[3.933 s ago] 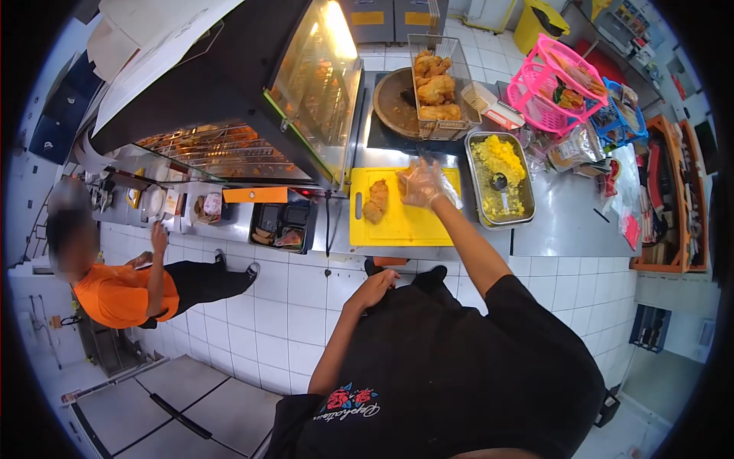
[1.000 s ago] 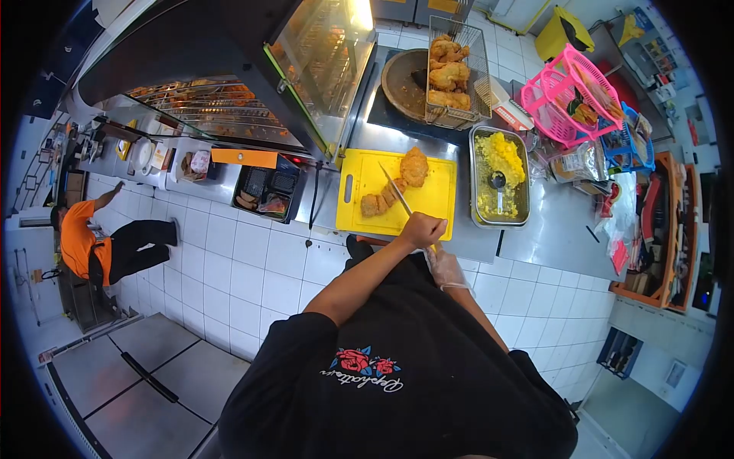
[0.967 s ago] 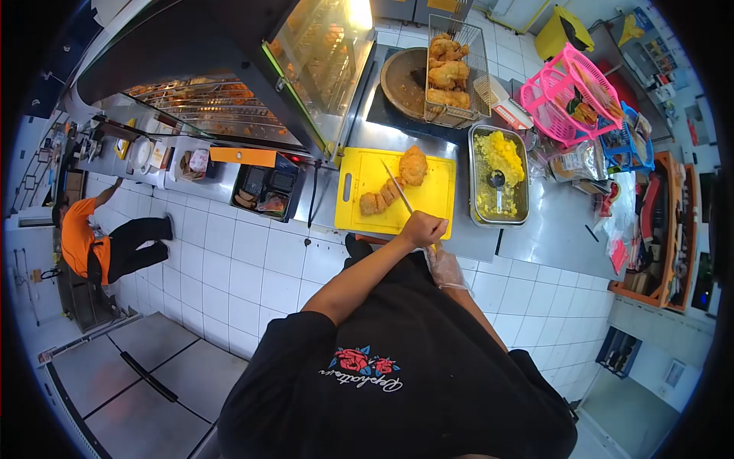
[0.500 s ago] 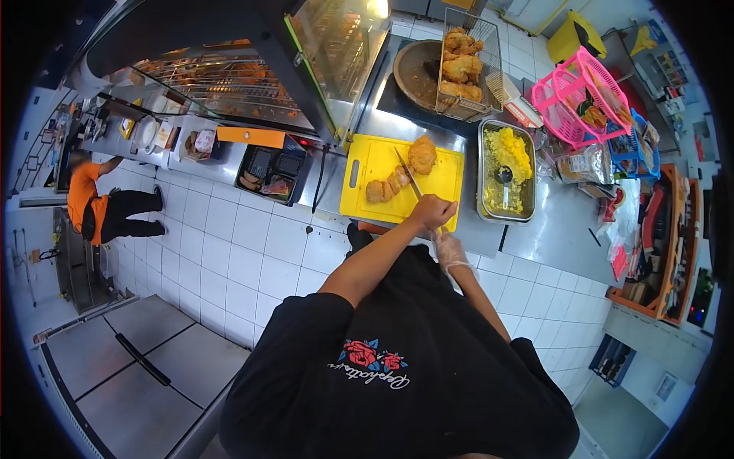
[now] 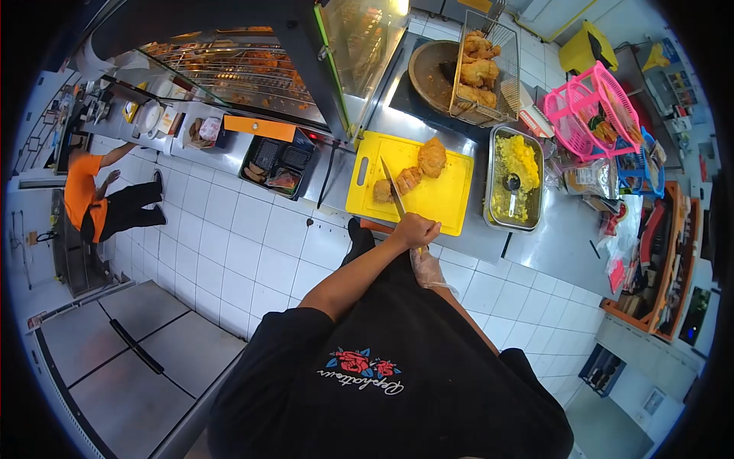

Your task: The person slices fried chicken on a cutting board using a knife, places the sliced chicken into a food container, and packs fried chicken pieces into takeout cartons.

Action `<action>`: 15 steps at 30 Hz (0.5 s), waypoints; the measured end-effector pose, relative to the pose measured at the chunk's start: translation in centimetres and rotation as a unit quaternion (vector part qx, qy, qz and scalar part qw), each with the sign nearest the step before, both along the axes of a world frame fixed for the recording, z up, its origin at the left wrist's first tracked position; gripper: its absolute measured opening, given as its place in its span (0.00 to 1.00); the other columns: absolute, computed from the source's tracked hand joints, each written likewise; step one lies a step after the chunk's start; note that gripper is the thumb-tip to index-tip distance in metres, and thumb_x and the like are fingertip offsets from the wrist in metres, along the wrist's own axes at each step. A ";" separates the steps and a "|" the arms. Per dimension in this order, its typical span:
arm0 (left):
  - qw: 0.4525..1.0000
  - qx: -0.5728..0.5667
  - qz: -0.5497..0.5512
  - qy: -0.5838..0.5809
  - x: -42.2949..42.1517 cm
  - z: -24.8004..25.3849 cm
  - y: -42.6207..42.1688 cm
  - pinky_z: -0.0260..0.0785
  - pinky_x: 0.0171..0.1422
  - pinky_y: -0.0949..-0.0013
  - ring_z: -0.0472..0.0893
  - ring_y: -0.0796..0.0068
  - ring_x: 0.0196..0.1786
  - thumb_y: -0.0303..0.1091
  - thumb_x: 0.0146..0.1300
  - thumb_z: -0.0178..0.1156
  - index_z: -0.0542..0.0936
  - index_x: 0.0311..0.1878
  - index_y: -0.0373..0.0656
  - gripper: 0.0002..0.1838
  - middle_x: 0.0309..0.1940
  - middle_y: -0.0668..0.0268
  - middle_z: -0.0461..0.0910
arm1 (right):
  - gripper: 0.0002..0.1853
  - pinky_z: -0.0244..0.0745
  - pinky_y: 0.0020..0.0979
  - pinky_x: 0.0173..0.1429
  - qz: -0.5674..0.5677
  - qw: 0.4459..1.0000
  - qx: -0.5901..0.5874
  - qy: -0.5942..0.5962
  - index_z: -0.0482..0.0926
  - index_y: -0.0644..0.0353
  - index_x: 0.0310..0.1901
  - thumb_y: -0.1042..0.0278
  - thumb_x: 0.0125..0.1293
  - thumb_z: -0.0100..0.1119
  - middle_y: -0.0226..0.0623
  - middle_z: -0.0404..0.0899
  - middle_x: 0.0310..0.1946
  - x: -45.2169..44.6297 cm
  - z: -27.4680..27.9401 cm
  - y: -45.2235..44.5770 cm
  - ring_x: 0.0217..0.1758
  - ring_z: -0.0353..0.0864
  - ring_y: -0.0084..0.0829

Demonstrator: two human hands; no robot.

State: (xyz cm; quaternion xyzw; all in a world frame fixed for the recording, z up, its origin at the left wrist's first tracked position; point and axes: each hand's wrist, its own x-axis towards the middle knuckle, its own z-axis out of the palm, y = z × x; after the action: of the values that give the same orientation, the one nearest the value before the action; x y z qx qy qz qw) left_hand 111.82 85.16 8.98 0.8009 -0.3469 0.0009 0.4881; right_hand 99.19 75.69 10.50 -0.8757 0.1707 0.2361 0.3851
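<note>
My bare left hand (image 5: 417,230) is closed around the knife near where its blade meets the handle. Just below it, my right hand (image 5: 428,269), in a clear plastic glove, closes on the handle's rear end. The knife's blade (image 5: 392,183) slants up and left over a yellow cutting board (image 5: 451,210), against cut fried chicken pieces (image 5: 384,191). More chicken pieces (image 5: 409,180) lie right of the blade. A larger fried chicken piece (image 5: 432,157) sits above them on the board.
A steel tray (image 5: 488,200) of yellow food with a dark spoon stands right of the board. Behind are a wire basket (image 5: 501,115) of fried chicken and a round brown bowl (image 5: 428,80). A glass-doored display case (image 5: 336,76) is at upper left. A person in orange (image 5: 84,195) stands far left.
Both hands and the knife have shifted left across the board, so the blade now lies further along the cut chicken. The whole view has moved slightly too.
</note>
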 end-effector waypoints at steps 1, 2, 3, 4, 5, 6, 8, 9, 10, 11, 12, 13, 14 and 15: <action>1.000 0.000 0.001 0.006 -0.2 -0.4 0.1 0.73 0.26 0.56 0.79 0.56 0.18 0.40 0.65 0.60 0.79 0.18 0.44 0.19 0.15 0.59 0.78 | 0.34 0.76 0.63 0.46 0.005 0.999 -0.025 0.020 0.66 0.62 0.66 0.36 0.79 0.37 0.68 0.83 0.34 0.1 -0.5 0.1 0.44 0.82 0.71; 1.000 0.003 -0.005 0.003 -0.4 -0.7 0.1 0.73 0.26 0.56 0.79 0.57 0.18 0.40 0.66 0.60 0.79 0.18 0.44 0.19 0.15 0.59 0.78 | 0.34 0.76 0.63 0.45 0.012 0.998 -0.049 0.041 0.66 0.63 0.66 0.37 0.79 0.38 0.68 0.83 0.34 0.2 -1.1 0.2 0.43 0.82 0.71; 1.000 0.006 -0.013 0.000 -0.5 -0.8 0.2 0.73 0.26 0.56 0.80 0.57 0.18 0.41 0.66 0.60 0.79 0.18 0.44 0.20 0.15 0.59 0.78 | 0.34 0.77 0.62 0.44 0.018 0.995 -0.072 0.063 0.67 0.63 0.66 0.37 0.79 0.39 0.68 0.83 0.34 0.4 -0.9 0.5 0.42 0.82 0.70; 1.000 0.010 -0.018 -0.005 -0.4 -0.8 0.5 0.73 0.26 0.56 0.80 0.57 0.18 0.41 0.66 0.60 0.79 0.18 0.44 0.20 0.15 0.59 0.78 | 0.33 0.77 0.62 0.43 0.021 0.995 -0.080 0.056 0.67 0.63 0.65 0.38 0.78 0.40 0.68 0.83 0.34 0.4 -0.4 0.5 0.41 0.83 0.70; 1.000 0.002 0.001 -0.004 0.0 -0.8 0.5 0.73 0.26 0.55 0.80 0.56 0.19 0.42 0.66 0.60 0.79 0.18 0.44 0.20 0.15 0.59 0.78 | 0.33 0.78 0.61 0.42 0.027 0.995 -0.086 0.045 0.68 0.63 0.64 0.38 0.78 0.41 0.67 0.83 0.34 0.9 0.0 0.1 0.40 0.83 0.69; 1.000 -0.006 0.017 0.000 0.0 -0.6 0.1 0.73 0.26 0.55 0.80 0.56 0.19 0.42 0.67 0.59 0.78 0.18 0.44 0.21 0.15 0.59 0.78 | 0.32 0.78 0.61 0.42 0.030 0.995 -0.092 0.037 0.69 0.63 0.64 0.39 0.78 0.42 0.66 0.83 0.33 1.0 0.6 0.0 0.39 0.83 0.68; 0.999 -0.022 0.035 0.026 0.1 0.0 -0.2 0.73 0.27 0.55 0.80 0.56 0.20 0.42 0.67 0.59 0.79 0.18 0.44 0.21 0.15 0.58 0.78 | 0.28 0.78 0.61 0.41 0.051 0.985 -0.156 0.061 0.71 0.62 0.61 0.42 0.79 0.44 0.64 0.84 0.32 2.1 2.3 0.0 0.38 0.84 0.65; 0.997 -0.031 0.042 0.052 0.1 0.5 -0.4 0.73 0.27 0.54 0.80 0.55 0.20 0.42 0.67 0.59 0.79 0.18 0.44 0.21 0.15 0.58 0.78 | 0.27 0.78 0.61 0.41 0.056 0.983 -0.164 0.064 0.71 0.62 0.61 0.43 0.79 0.44 0.63 0.84 0.31 2.7 6.4 0.1 0.38 0.85 0.65; 0.995 -0.042 0.049 0.073 0.4 0.9 -0.5 0.73 0.28 0.54 0.81 0.55 0.20 0.42 0.67 0.59 0.79 0.18 0.43 0.21 0.16 0.57 0.78 | 0.26 0.78 0.61 0.41 0.061 0.981 -0.173 0.061 0.71 0.61 0.60 0.44 0.79 0.44 0.63 0.84 0.31 3.3 8.7 0.2 0.38 0.85 0.64; 0.999 -0.026 0.026 0.029 0.5 0.5 -0.4 0.72 0.28 0.54 0.80 0.54 0.20 0.40 0.67 0.59 0.79 0.19 0.42 0.20 0.16 0.56 0.78 | 0.24 0.78 0.62 0.40 0.059 0.980 -0.181 0.048 0.72 0.59 0.60 0.46 0.79 0.46 0.62 0.84 0.30 3.0 8.7 0.3 0.38 0.85 0.64; 0.999 -0.040 0.020 0.001 0.9 1.6 -0.2 0.72 0.28 0.54 0.80 0.54 0.20 0.40 0.67 0.59 0.79 0.19 0.42 0.19 0.16 0.57 0.78 | 0.24 0.78 0.62 0.40 0.054 0.981 -0.183 0.026 0.72 0.59 0.60 0.45 0.79 0.46 0.62 0.84 0.30 2.8 8.4 0.4 0.37 0.85 0.64; 0.998 -0.055 0.015 -0.022 0.9 3.2 0.0 0.72 0.28 0.54 0.80 0.54 0.20 0.39 0.66 0.59 0.79 0.20 0.42 0.19 0.16 0.57 0.78 | 0.25 0.78 0.62 0.39 0.051 0.982 -0.184 0.009 0.72 0.59 0.60 0.45 0.79 0.46 0.62 0.83 0.30 2.2 7.9 0.3 0.37 0.84 0.65; 0.997 -0.069 0.011 -0.044 0.8 4.7 0.2 0.72 0.28 0.54 0.80 0.54 0.20 0.39 0.66 0.59 0.79 0.20 0.42 0.19 0.17 0.57 0.78 | 0.25 0.78 0.62 0.38 0.049 0.981 -0.185 -0.007 0.72 0.59 0.61 0.45 0.79 0.45 0.62 0.83 0.30 1.7 7.3 0.4 0.37 0.84 0.65; 0.995 -0.081 0.017 -0.050 0.6 5.0 0.5 0.72 0.27 0.55 0.80 0.55 0.21 0.38 0.65 0.59 0.79 0.19 0.42 0.18 0.17 0.59 0.78 | 0.26 0.78 0.61 0.38 0.054 0.983 -0.176 -0.006 0.71 0.60 0.61 0.44 0.79 0.45 0.63 0.83 0.29 1.3 7.0 0.5 0.36 0.84 0.65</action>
State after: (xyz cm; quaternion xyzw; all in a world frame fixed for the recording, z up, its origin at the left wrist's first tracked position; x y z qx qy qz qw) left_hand 112.42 85.62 13.98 0.7637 -0.3558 0.0775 0.5330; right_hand 100.52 76.19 17.46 -0.9390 0.1594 0.2179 0.2130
